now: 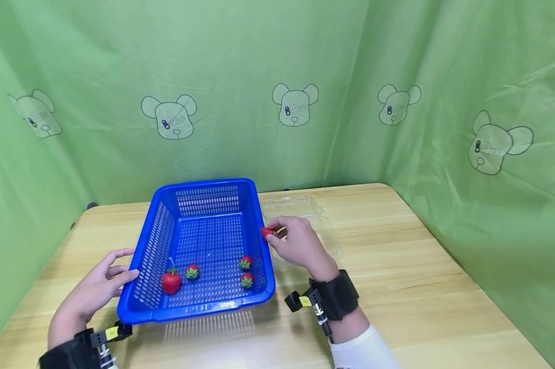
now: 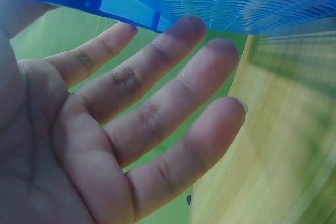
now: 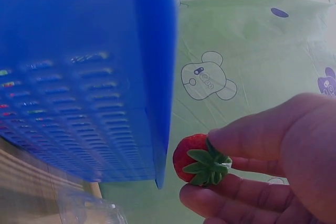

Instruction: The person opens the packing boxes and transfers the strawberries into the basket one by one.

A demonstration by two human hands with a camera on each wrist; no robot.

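A blue plastic basket [image 1: 196,309] with slotted walls stands on the table. Several strawberries lie in it, including a larger one [image 1: 171,282] at the left and a small one [image 1: 246,280] near the right front corner. At the basket's left rim is my left hand [image 1: 95,287], its thumb touching the rim; in the left wrist view, the other fingers stretch out below the rim. My right hand [image 1: 300,243] pinches a strawberry [image 3: 191,156] between thumb and fingers, just outside the right rim. Its green leaves face the palm side.
A clear plastic container [image 1: 325,230] lies on the wooden table [image 1: 397,287], right of the basket and partly behind my right hand. Green curtains [image 1: 240,61] printed with bear heads surround the table at the back and sides.
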